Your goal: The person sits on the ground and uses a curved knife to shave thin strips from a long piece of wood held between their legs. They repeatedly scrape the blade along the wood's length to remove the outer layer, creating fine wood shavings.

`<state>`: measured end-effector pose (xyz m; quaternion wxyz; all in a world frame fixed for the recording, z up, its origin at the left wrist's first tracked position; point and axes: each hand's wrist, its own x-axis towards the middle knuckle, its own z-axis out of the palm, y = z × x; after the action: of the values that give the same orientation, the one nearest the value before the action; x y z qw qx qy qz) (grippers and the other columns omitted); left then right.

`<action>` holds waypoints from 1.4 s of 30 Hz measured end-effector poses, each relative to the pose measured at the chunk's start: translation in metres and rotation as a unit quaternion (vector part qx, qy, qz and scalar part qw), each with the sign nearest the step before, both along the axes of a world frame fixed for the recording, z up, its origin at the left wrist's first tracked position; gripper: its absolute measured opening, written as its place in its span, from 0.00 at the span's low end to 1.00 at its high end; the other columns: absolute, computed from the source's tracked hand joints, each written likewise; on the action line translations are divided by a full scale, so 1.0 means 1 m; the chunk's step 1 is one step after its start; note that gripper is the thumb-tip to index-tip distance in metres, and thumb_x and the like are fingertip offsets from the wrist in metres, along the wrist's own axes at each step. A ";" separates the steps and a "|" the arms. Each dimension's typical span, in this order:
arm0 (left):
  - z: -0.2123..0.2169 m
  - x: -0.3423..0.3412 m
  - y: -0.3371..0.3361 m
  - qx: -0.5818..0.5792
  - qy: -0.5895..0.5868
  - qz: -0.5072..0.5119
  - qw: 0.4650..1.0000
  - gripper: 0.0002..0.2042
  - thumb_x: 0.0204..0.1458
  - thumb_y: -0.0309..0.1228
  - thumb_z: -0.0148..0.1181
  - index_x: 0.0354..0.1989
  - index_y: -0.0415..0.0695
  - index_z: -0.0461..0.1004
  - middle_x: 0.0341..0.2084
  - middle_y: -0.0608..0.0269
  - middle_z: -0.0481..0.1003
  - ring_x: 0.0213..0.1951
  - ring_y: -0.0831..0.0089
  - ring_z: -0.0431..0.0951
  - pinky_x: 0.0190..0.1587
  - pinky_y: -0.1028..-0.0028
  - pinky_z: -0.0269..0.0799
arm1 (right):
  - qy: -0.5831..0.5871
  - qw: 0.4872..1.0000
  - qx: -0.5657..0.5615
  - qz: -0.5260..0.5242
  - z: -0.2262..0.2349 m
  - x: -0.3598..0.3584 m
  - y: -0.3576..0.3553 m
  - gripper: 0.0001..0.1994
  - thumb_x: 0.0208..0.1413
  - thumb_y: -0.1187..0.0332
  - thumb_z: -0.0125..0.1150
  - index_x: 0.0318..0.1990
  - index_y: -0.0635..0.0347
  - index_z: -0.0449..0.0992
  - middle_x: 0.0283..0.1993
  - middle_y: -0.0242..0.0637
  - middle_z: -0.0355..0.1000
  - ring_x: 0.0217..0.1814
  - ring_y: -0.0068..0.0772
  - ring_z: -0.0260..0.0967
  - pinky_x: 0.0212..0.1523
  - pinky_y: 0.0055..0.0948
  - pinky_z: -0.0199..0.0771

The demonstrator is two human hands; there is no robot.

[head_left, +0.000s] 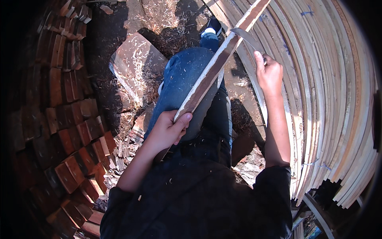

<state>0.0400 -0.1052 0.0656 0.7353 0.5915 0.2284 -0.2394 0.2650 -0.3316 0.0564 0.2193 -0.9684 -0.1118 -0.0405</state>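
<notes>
My left hand (170, 126) is wrapped round the near part of a long wooden strip (207, 81). The strip has a brown face and a pale, uneven edge, and it slants up to the right across my leg. In my right hand (269, 75) is the handle of a curved blade (246, 38), perhaps a sickle, with the fingers closed round it. The blade's tip lies over the strip's far part and seems to touch it; the exact contact is too small to tell. Most of the handle is hidden by my fist.
Long pale wooden strips (314, 91) lie bundled along my right side. To the left rise stacked reddish-brown wood blocks (71, 171). A flat board (137, 65) with shavings on it lies on the ground ahead. Wood shavings (159, 16) cover the dirt.
</notes>
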 end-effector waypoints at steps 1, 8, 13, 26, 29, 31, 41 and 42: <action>-0.001 -0.001 0.000 -0.007 0.006 0.002 1.000 0.19 0.61 0.42 0.51 0.22 0.39 0.66 0.11 0.71 0.62 0.11 0.83 0.62 0.13 0.79 0.57 | 0.015 0.999 0.033 0.007 -0.005 -0.012 0.003 0.26 0.54 0.45 0.58 0.26 0.65 0.78 0.16 0.53 0.67 0.24 0.57 0.71 0.27 0.42 0.70; 0.000 0.001 0.004 -0.024 0.026 -0.003 0.999 0.19 0.61 0.43 0.50 0.22 0.41 0.65 0.11 0.71 0.62 0.11 0.83 0.62 0.13 0.80 0.57 | 0.063 0.982 0.138 0.111 -0.016 -0.085 0.034 0.22 0.53 0.52 0.62 0.21 0.63 0.70 0.13 0.49 0.64 0.19 0.53 0.68 0.20 0.40 0.66; -0.002 0.002 0.007 -0.064 0.020 -0.001 0.998 0.21 0.61 0.45 0.48 0.21 0.41 0.65 0.10 0.70 0.61 0.10 0.82 0.61 0.12 0.80 0.57 | 0.112 0.971 0.176 0.113 -0.017 -0.098 0.041 0.23 0.51 0.51 0.63 0.18 0.62 0.68 0.14 0.49 0.64 0.19 0.53 0.68 0.19 0.39 0.65; -0.003 0.003 0.018 -0.104 0.038 -0.023 0.994 0.27 0.60 0.54 0.43 0.20 0.41 0.65 0.06 0.68 0.61 0.07 0.80 0.60 0.10 0.79 0.58 | 0.161 0.952 0.249 0.080 -0.033 -0.112 0.046 0.24 0.54 0.50 0.60 0.20 0.64 0.68 0.14 0.46 0.62 0.16 0.49 0.59 0.20 0.33 0.63; -0.004 0.002 0.018 -0.106 0.039 -0.019 0.993 0.28 0.60 0.55 0.42 0.20 0.41 0.64 0.06 0.68 0.60 0.07 0.80 0.60 0.10 0.79 0.57 | 0.126 0.975 0.166 0.075 -0.028 -0.111 0.040 0.24 0.53 0.49 0.61 0.20 0.63 0.69 0.14 0.46 0.64 0.17 0.50 0.64 0.20 0.35 0.64; -0.004 0.002 0.018 -0.102 0.041 -0.019 0.994 0.28 0.60 0.55 0.42 0.19 0.41 0.64 0.06 0.68 0.60 0.07 0.80 0.60 0.10 0.79 0.57 | 0.073 0.988 0.100 0.089 -0.020 -0.105 0.035 0.24 0.51 0.48 0.62 0.20 0.62 0.70 0.15 0.46 0.66 0.18 0.50 0.67 0.19 0.36 0.65; -0.003 0.004 0.011 -0.100 0.022 -0.022 0.995 0.28 0.60 0.54 0.43 0.19 0.41 0.64 0.06 0.68 0.60 0.07 0.81 0.60 0.10 0.79 0.57 | -0.152 0.973 0.004 0.176 -0.026 -0.060 0.020 0.28 0.45 0.39 0.62 0.19 0.59 0.69 0.13 0.38 0.64 0.15 0.43 0.66 0.17 0.34 0.64; -0.003 0.005 0.012 -0.097 0.019 -0.024 0.995 0.28 0.60 0.54 0.43 0.19 0.41 0.64 0.06 0.68 0.60 0.07 0.81 0.60 0.10 0.79 0.57 | -0.154 0.970 0.016 0.190 -0.025 -0.056 0.021 0.28 0.47 0.41 0.62 0.18 0.60 0.68 0.13 0.39 0.64 0.16 0.45 0.66 0.18 0.35 0.64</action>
<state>0.0448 -0.0935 0.0629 0.7788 0.5182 0.2034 -0.2891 0.2089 -0.3107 0.0311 0.2182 -0.9081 -0.3253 -0.1484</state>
